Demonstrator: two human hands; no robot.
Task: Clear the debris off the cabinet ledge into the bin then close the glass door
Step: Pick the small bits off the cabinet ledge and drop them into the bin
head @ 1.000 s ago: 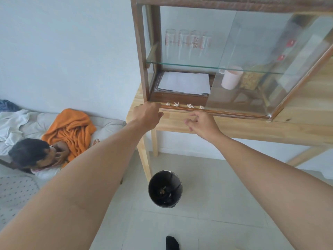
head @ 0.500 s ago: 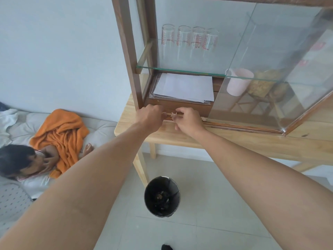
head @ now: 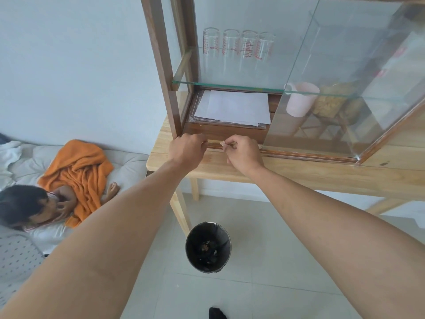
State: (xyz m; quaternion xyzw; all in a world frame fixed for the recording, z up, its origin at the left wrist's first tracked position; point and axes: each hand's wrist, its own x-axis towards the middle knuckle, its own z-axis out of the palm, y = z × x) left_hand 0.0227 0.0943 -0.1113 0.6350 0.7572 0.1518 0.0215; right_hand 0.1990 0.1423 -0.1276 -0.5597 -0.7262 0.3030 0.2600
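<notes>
Both hands are closing in on the cabinet ledge (head: 215, 142) now: left hand (head: 187, 150) curled shut beside the frame, right hand (head: 243, 153) pinching a debris scrap (head: 222, 143), bin (head: 208, 246) waiting below, glass door (head: 345, 88) still open.

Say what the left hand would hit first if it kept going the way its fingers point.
Probably the cabinet ledge itself: the left hand is curled at its near edge, fingers aimed into the open cabinet. Just beyond is the dark wooden front below the papers. Depth is unclear.
</notes>
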